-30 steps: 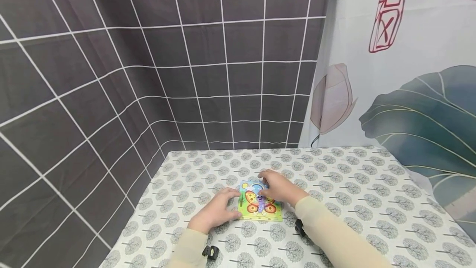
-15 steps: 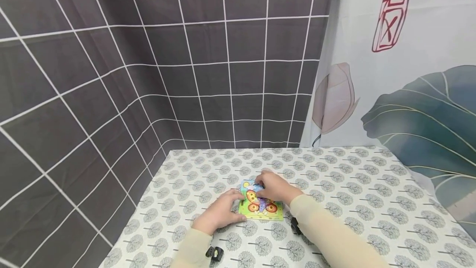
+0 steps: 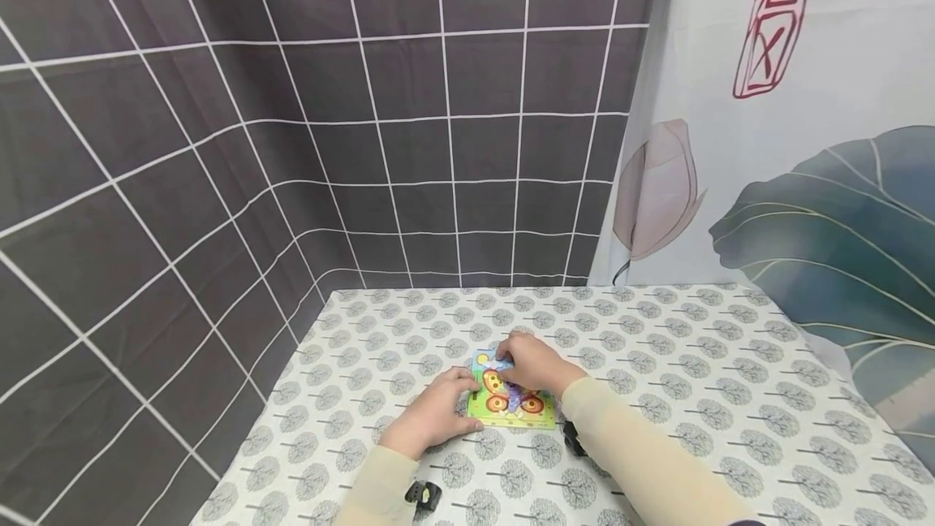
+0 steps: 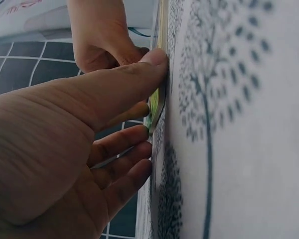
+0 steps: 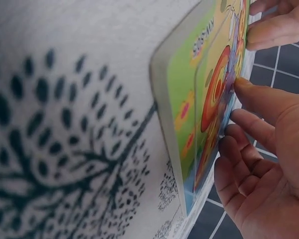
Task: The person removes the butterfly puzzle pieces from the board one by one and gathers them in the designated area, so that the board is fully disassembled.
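A flat jigsaw puzzle board (image 3: pixel 478 412) with a bright butterfly picture lies on the patterned cloth. The left hand (image 3: pixel 436 414) rests beside its left side, thumb and fingertips touching the edge; in the left wrist view, the thumb (image 4: pixel 152 59) presses at the rim and the other fingers are loosely extended. Over the upper part, the right hand (image 3: pixel 536 362) reaches in with bent fingers. Its thumb (image 5: pixel 249 92) touches the purple butterfly body (image 5: pixel 229 79) in the right wrist view. Whether a piece sits between these fingertips is hidden. The hand covers the upper right wing.
A cloth with grey trees (image 3: pixel 657 396) covers the table. Behind it hang a dark gridded curtain (image 3: pixel 409 153) and a white curtain (image 3: pixel 701 63) with leaf prints. Black bands with small devices (image 3: pixel 424 495) are on the wrists.
The right hand has moved left over the board, its thumb and index finger drawing closer together and covering more of the top. The left hand stays at the left edge.
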A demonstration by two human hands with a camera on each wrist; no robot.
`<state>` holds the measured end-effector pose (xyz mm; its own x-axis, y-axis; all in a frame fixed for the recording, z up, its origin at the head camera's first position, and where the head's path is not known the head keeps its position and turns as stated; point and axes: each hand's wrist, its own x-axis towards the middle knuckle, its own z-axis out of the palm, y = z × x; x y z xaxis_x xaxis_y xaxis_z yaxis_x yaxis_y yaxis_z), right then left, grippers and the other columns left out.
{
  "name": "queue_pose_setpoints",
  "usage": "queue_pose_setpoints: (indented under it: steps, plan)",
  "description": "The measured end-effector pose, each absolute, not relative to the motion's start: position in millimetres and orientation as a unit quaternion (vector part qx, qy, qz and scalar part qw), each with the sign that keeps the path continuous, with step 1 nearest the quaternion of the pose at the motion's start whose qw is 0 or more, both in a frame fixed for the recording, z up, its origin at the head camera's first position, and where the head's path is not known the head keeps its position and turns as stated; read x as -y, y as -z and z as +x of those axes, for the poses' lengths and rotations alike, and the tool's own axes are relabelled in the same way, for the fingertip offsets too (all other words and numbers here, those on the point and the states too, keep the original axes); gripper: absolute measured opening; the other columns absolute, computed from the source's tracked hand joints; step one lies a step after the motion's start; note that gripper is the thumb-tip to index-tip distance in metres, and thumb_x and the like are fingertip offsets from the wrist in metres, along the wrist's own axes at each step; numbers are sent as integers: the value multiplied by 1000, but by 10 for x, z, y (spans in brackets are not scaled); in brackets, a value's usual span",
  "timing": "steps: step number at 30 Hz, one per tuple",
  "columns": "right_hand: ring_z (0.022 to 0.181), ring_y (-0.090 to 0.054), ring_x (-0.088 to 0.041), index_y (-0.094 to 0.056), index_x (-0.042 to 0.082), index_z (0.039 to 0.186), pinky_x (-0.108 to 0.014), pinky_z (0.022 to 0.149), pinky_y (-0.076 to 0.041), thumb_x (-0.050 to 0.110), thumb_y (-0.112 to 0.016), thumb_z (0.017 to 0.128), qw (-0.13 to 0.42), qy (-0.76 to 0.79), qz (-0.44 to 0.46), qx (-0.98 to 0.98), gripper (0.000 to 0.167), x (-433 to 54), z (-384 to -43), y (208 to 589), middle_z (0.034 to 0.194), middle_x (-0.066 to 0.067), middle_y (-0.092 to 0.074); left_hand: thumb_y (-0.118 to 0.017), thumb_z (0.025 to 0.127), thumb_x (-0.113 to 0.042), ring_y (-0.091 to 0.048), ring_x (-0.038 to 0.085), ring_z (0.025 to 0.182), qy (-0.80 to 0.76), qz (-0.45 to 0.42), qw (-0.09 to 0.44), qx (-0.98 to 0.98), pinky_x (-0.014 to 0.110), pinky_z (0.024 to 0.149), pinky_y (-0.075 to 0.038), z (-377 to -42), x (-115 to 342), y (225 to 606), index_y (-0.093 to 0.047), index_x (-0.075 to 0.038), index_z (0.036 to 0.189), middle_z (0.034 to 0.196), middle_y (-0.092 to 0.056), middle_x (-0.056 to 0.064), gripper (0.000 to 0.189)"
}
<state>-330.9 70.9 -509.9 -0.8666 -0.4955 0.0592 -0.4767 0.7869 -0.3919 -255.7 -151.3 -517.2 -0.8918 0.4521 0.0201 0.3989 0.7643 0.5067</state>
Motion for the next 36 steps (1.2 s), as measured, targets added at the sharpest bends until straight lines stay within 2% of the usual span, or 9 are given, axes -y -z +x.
queue_pose_setpoints:
  steps: [11, 25, 36]
  plan:
    - [82, -55, -10, -76, 15, 109, -34, 81, -56, 28, -86, 88, 46, 227, -230, -945, 26, -700, -3403, 5160, 92, 6, -60, -89, 83, -35, -50, 23, 137, -244, 220, 53, -943, 43, 117, -44, -2549, 1493, 5180, -68, -14, 138, 143, -53, -2, 63]
    - [77, -53, -14, -73, 12, 106, -30, 69, -51, 21, -88, 86, 90, 277, -195, -937, 27, -666, -3440, 5123, 85, 1, -56, -87, 86, -35, -49, 22, 136, -237, 234, 48, -942, 41, 116, -45, -2543, 1495, 5180, -65, -12, 142, 142, -52, -1, 65]
    - [79, -54, -14, -71, 9, 109, -30, 73, -52, 19, -88, 85, 110, 293, -174, -934, 31, -646, -3447, 5108, 88, 0, -57, -88, 85, -34, -50, 22, 133, -232, 229, 50, -944, 41, 116, -45, -2515, 1476, 5150, -66, -12, 141, 140, -52, -1, 64]
